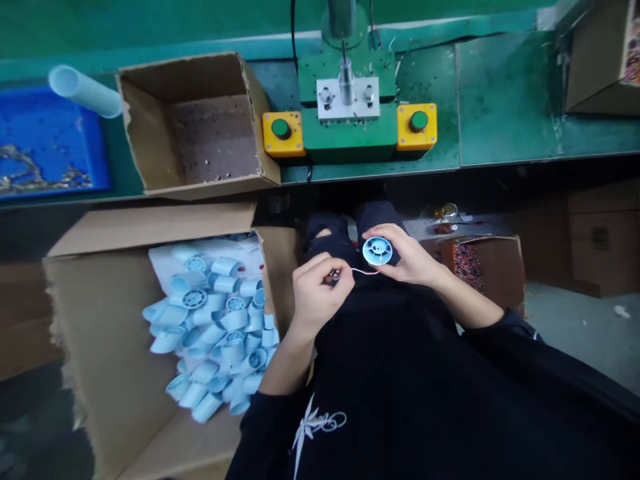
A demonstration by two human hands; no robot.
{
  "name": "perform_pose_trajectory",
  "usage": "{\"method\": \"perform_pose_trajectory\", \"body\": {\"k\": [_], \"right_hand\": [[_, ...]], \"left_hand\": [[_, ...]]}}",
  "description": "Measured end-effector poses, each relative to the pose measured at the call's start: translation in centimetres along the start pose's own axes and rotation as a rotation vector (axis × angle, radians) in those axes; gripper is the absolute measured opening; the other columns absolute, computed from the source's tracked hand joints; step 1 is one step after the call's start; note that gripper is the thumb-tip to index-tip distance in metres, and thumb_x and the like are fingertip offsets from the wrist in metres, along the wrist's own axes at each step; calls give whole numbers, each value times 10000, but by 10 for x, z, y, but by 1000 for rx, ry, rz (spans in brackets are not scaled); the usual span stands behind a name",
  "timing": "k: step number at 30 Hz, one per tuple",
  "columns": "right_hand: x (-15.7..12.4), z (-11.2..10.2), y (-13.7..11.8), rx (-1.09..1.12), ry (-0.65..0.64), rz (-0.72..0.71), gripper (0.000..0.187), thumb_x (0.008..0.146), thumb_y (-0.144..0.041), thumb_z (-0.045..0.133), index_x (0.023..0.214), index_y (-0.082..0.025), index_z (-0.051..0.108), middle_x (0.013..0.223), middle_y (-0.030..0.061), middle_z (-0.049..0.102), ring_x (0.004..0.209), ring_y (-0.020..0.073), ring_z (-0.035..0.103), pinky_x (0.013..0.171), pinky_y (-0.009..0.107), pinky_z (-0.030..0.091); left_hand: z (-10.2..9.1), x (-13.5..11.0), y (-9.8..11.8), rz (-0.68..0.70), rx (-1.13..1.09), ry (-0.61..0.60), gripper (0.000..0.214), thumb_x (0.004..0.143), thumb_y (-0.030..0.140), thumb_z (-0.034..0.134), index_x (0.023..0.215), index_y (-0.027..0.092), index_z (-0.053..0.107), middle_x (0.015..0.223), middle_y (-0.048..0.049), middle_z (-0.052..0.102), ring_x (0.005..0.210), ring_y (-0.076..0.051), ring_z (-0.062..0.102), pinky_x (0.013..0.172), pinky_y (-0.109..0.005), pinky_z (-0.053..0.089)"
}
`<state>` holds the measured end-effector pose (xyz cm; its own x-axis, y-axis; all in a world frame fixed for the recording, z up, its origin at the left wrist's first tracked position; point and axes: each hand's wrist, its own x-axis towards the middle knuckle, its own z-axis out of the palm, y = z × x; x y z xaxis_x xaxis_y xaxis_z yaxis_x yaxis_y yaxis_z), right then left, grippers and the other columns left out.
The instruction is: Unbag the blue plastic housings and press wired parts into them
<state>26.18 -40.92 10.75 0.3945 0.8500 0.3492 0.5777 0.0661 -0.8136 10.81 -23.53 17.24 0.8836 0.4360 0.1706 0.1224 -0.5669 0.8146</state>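
Note:
My right hand (407,259) is wrapped round a light-blue plastic housing (377,251), its round slotted end facing up. A thin white-and-red wire (366,271) runs from that housing across to my left hand (320,290), which pinches the wire's other end between thumb and forefinger. Small dark metallic pieces (334,275) show inside the curl of my left fingers, too small to name. Both hands are over my lap, a short gap apart. To the left, a large cardboard box (115,353) holds many similar light-blue housings (220,327).
On the green bench (505,100) stands a press (345,93) between two yellow button boxes (284,143). Left of it are an open carton (213,133), a light-blue tube (85,90) and a blue tray (97,160) of metal parts. A box of wires (467,267) sits below right.

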Motion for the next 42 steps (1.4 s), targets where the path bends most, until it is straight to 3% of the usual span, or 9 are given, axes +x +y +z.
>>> {"method": "perform_pose_trajectory", "body": {"k": [6,21,25,31,37,42], "right_hand": [[-1,9,5,-105,82,-103,548,966,-204,692,1476,-248,495,1341,137,726,1265,290,694,1052,527,609],[-6,10,6,-219,51,-178,562,983,-226,721,1500,-249,503,1354,129,731,1303,297,691,1050,544,640],[-6,10,6,-260,50,-225,559,989,-194,705,1511,-239,508,1349,121,736,1314,297,683,1013,527,663],[-7,12,6,-281,32,-218,538,987,-211,717,1492,-233,534,1370,121,731,1332,292,673,1027,510,646],[-10,18,2,-342,95,-196,510,979,-316,754,1438,-240,545,1285,117,766,1224,281,732,970,467,612],[-12,25,0,-369,182,-170,521,973,-281,743,1454,-249,544,1263,106,770,1197,271,735,986,442,582]], "left_hand": [[8,5,-9,-130,-46,58,206,841,138,626,640,179,644,583,39,528,495,-83,443,491,-235,320],[19,5,-15,-120,51,84,193,832,104,615,663,180,670,594,49,551,499,-78,454,519,-229,358],[22,3,-17,-49,175,136,189,855,101,635,688,177,680,622,40,580,527,-87,498,549,-229,399],[30,-4,-22,184,388,258,124,916,133,675,819,176,740,634,12,595,560,-128,526,578,-276,429],[41,-12,-28,356,414,321,43,935,203,740,906,189,768,617,-8,603,547,-151,546,581,-320,421],[44,-18,-22,378,441,264,66,946,187,747,992,178,794,637,-14,639,559,-156,581,581,-320,446]]}}
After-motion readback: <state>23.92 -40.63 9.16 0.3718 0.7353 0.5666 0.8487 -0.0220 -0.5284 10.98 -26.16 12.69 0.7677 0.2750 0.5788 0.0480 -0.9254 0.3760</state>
